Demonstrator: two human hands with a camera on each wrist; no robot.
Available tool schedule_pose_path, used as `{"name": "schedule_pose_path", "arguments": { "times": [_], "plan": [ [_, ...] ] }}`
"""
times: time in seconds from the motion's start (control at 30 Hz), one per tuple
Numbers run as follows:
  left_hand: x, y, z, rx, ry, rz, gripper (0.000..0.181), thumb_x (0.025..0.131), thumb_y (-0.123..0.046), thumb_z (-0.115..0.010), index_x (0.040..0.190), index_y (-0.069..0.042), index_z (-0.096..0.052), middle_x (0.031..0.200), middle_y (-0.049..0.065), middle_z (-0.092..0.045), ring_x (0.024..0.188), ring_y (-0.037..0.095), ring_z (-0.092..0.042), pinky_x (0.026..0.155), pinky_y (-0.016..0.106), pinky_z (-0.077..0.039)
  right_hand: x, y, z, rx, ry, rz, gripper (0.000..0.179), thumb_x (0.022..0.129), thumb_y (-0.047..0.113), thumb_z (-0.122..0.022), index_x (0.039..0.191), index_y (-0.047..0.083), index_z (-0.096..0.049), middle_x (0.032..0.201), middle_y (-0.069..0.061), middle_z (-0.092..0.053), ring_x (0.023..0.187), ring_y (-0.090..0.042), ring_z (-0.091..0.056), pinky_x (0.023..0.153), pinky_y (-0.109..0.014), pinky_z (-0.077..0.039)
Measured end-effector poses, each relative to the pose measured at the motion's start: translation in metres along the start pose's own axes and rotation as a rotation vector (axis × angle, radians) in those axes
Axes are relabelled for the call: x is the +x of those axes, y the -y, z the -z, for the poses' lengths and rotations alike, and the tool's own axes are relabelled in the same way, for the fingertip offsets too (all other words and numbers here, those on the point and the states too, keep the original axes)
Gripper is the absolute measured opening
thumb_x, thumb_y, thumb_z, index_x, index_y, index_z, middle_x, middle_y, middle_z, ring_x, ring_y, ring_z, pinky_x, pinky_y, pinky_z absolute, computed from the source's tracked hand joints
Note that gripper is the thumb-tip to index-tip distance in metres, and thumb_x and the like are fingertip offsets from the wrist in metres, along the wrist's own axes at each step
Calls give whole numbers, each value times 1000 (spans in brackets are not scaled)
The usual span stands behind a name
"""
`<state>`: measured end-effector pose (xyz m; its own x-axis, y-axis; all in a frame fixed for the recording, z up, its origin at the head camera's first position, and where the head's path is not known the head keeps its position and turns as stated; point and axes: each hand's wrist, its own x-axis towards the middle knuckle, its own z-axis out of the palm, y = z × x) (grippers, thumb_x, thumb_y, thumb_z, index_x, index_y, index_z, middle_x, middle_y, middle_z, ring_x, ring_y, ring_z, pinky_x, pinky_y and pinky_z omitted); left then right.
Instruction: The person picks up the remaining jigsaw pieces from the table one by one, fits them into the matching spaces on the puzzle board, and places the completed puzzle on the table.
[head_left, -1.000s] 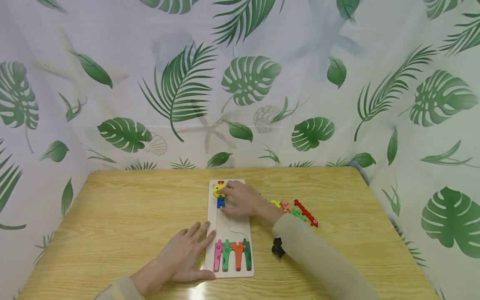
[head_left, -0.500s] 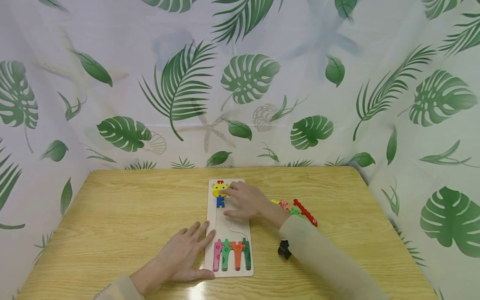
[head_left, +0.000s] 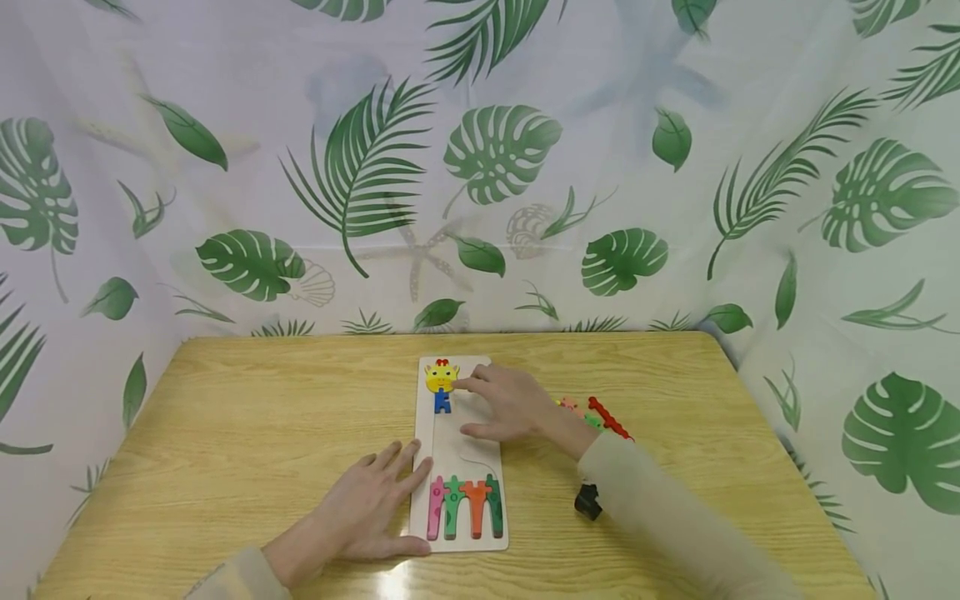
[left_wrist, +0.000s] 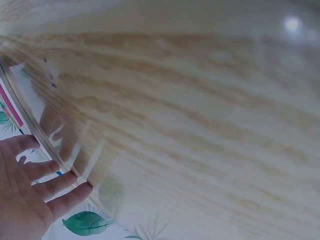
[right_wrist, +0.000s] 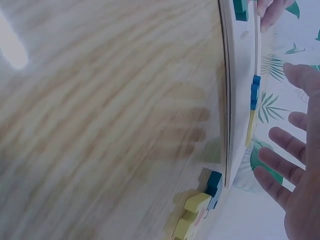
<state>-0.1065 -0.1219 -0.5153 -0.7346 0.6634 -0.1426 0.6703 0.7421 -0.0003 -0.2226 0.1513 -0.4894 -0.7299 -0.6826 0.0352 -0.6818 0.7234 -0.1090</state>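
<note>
A pale puzzle board [head_left: 468,429] lies lengthwise on the table. At its far end sits a yellow giraffe-head piece [head_left: 441,379], and just below it a blue piece [head_left: 442,403]. Pink [head_left: 436,510], green [head_left: 452,510], orange [head_left: 476,510] and dark green [head_left: 494,508] leg pieces stand side by side at the near end. My left hand [head_left: 371,504] lies flat with spread fingers touching the board's left edge. My right hand [head_left: 513,404] is over the board's right side, fingers loosely extended and holding nothing; its index fingertip is beside the giraffe head.
Right of the board lie loose pieces: a long red one [head_left: 609,417], a pink one [head_left: 570,405] and a green one [head_left: 592,421], partly behind my right arm. In the right wrist view, a yellow piece [right_wrist: 191,216] and a blue piece [right_wrist: 214,184] lie near the board. A leaf-print curtain [head_left: 480,208] surrounds the table.
My right hand has drawn back to the right from the giraffe head, which now shows whole. The left hand has stayed at the board's edge.
</note>
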Motion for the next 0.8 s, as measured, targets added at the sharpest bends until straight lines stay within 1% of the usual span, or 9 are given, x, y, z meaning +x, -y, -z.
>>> {"name": "schedule_pose_path", "arguments": {
  "times": [0.23, 0.37, 0.47, 0.57, 0.7, 0.8],
  "plan": [
    [0, 0, 3, -20, 1, -1, 110, 86, -95, -38, 164, -19, -39, 171, 17, -37, 150, 42, -48, 113, 53, -53, -10, -1, 8, 17, 13, 7, 70, 89, 61, -73, 148, 24, -61, 125, -3, -68, 96, -15, -60, 74, -29, -51],
    [0, 0, 4, -11, -8, -5, 110, 86, -95, -38, 164, -18, -40, 171, 17, -38, 149, 41, -49, 112, 52, -54, -15, -5, 10, 33, 37, -11, 71, 89, 60, -72, 148, 22, -61, 128, -5, -68, 105, -19, -63, 82, -35, -57],
    [0, 0, 5, -11, -8, -3, 110, 86, -95, -39, 164, -18, -40, 170, 17, -38, 149, 41, -49, 112, 52, -54, -20, -10, 13, 36, 35, -14, 71, 88, 59, -73, 147, 21, -62, 129, -7, -68, 109, -22, -65, 88, -40, -59],
    [0, 0, 6, -17, -2, 1, 110, 86, -95, -39, 164, -18, -39, 171, 17, -38, 149, 41, -49, 112, 53, -53, -25, -16, 14, 28, 11, -5, 70, 87, 58, -74, 145, 20, -64, 125, -6, -69, 102, -19, -63, 81, -36, -57],
    [1, 0, 7, -17, 1, 5, 110, 86, -95, -39, 164, -18, -39, 171, 17, -38, 149, 41, -49, 112, 53, -53, -31, -25, 13, 32, -18, -4, 69, 86, 58, -76, 143, 20, -65, 121, -5, -69, 94, -16, -58, 73, -30, -50],
    [2, 0, 7, -15, 0, 6, 110, 86, -95, -39, 164, -18, -39, 171, 17, -37, 149, 41, -49, 112, 53, -53, -35, -32, 12, 24, -20, -14, 70, 86, 57, -76, 144, 20, -65, 122, -5, -68, 97, -17, -60, 74, -31, -51]
  ]
}}
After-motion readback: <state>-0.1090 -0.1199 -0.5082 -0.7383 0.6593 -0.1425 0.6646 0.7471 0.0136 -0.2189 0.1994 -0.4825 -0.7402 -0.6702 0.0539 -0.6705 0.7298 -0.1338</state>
